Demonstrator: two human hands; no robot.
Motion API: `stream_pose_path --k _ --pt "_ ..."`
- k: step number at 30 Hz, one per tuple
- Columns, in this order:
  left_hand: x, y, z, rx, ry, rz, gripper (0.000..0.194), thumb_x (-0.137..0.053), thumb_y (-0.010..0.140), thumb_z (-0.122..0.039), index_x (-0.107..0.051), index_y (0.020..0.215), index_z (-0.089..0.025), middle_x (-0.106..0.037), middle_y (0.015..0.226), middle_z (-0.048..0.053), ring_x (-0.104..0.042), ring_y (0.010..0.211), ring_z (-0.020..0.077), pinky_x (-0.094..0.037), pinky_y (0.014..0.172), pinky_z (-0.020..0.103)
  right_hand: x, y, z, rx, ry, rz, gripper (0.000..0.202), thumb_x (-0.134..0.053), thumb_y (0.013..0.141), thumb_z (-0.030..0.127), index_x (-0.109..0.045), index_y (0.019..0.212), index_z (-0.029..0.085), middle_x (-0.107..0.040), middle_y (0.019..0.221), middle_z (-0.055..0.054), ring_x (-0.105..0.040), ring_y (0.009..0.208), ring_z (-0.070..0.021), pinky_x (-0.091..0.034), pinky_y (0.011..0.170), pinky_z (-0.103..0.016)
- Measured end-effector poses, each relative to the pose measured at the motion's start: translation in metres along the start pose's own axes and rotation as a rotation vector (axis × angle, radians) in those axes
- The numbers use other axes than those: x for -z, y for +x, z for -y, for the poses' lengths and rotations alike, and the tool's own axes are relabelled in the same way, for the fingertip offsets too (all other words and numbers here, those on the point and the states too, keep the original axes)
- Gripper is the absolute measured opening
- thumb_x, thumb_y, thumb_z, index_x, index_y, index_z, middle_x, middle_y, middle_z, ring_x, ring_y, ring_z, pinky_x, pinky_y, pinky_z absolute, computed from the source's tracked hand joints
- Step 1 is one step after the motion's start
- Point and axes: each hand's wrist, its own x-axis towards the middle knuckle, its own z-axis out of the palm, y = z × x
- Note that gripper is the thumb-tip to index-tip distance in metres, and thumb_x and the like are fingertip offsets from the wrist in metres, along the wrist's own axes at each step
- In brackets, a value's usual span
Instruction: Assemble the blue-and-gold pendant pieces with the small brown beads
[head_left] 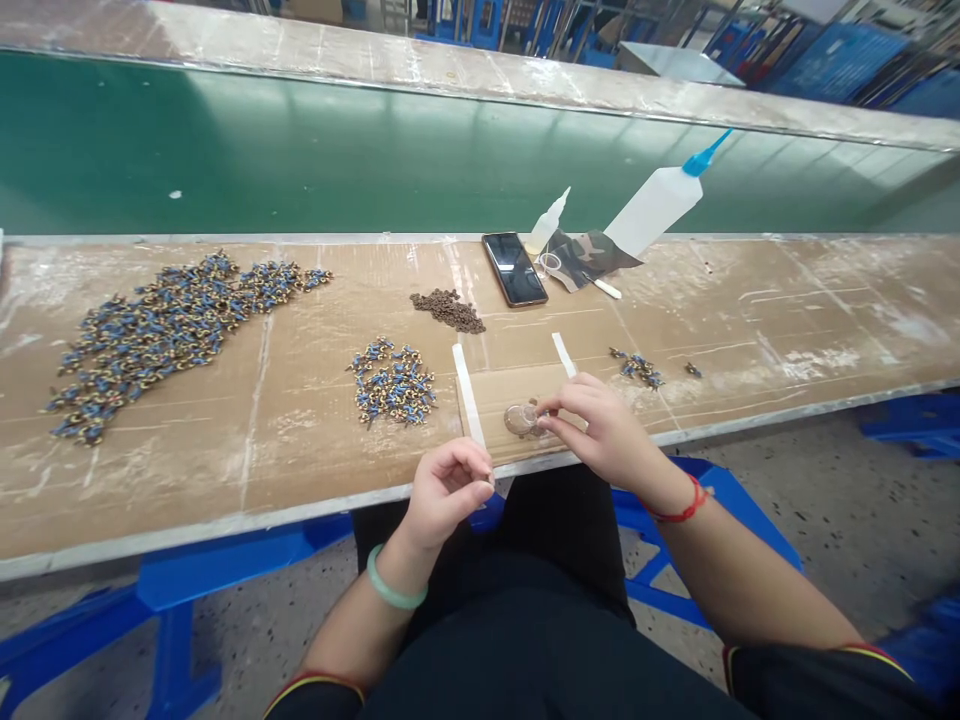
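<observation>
My left hand (453, 488) is closed in a pinch at the table's front edge; what sits between its fingertips is too small to make out. My right hand (592, 420) pinches over a small clear round dish (519, 419), and I cannot tell what its fingertips hold. The dish lies on a cardboard sheet (499, 390) with a white strip (469, 395) along its left side and another white strip (564, 354) at its upper right. Left of the sheet is a pile of small blue and gold pieces (394, 383). Beyond it lies a heap of small brown discs (450, 310).
A large pile of blue and gold pieces (165, 330) covers the left of the table. A phone (515, 270), a small bottle (546, 225), a camouflage cloth (589, 258) and a big white bottle (654, 212) stand or lie at the back. Several pieces (637, 368) lie right.
</observation>
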Motion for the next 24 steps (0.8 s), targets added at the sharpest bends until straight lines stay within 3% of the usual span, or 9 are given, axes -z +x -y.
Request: stream_pose_path --k 9,13,15,18,21,24 --pt "0.0 0.0 0.001 -0.023 0.037 -0.025 0.026 -0.087 0.083 -0.035 -0.067 0.08 -0.018 -0.062 0.073 0.001 -0.056 0.063 0.0115 -0.046 0.057 0.022 -0.003 -0.004 0.0 0.003 0.026 -0.101 0.011 -0.065 0.098 0.024 -0.072 0.09 0.022 -0.069 0.074 -0.004 -0.059 0.077 -0.0225 -0.046 0.07 -0.037" --pt "0.0 0.001 0.003 -0.072 0.098 -0.069 0.023 -0.087 0.084 -0.032 -0.068 0.081 -0.019 -0.063 0.072 0.0 -0.057 0.064 0.0114 -0.046 0.057 0.021 -0.005 -0.009 0.005 -0.076 0.158 -0.157 0.009 -0.069 0.097 0.028 -0.075 0.091 0.024 -0.07 0.076 -0.004 -0.06 0.077 -0.0217 -0.048 0.074 -0.038" --pt "-0.004 0.003 0.003 -0.129 0.156 -0.116 0.019 -0.085 0.085 -0.03 -0.07 0.083 -0.019 -0.064 0.073 0.0 -0.058 0.066 0.0115 -0.047 0.058 0.021 -0.007 -0.011 0.014 -0.171 0.364 -0.227 0.011 -0.072 0.096 0.036 -0.076 0.092 0.027 -0.071 0.082 -0.004 -0.062 0.08 -0.0212 -0.05 0.076 -0.038" --pt "-0.016 0.008 -0.002 -0.244 0.301 -0.147 0.014 -0.082 0.088 -0.028 -0.071 0.087 -0.02 -0.066 0.075 0.0 -0.061 0.068 0.0118 -0.049 0.06 0.022 -0.015 -0.012 0.036 -0.309 0.863 -0.309 0.02 -0.078 0.091 0.051 -0.076 0.088 0.031 -0.074 0.09 -0.002 -0.066 0.085 -0.0203 -0.054 0.08 -0.037" --pt "-0.032 0.014 -0.013 -0.371 0.466 -0.115 0.011 -0.082 0.089 -0.025 -0.072 0.088 -0.02 -0.068 0.075 -0.001 -0.059 0.063 0.0101 -0.051 0.061 0.022 -0.025 -0.012 0.059 -0.464 1.29 -0.274 0.023 -0.084 0.084 0.055 -0.077 0.085 0.033 -0.078 0.097 0.0 -0.068 0.086 -0.0183 -0.058 0.082 -0.036" --pt "-0.046 0.019 -0.022 -0.46 0.567 -0.114 0.01 -0.081 0.091 -0.025 -0.072 0.089 -0.02 -0.071 0.077 -0.001 -0.059 0.06 0.0088 -0.05 0.059 0.021 -0.032 -0.012 0.075 -0.579 1.53 -0.231 0.024 -0.089 0.079 0.053 -0.078 0.084 0.033 -0.081 0.099 0.001 -0.07 0.086 -0.017 -0.06 0.084 -0.034"
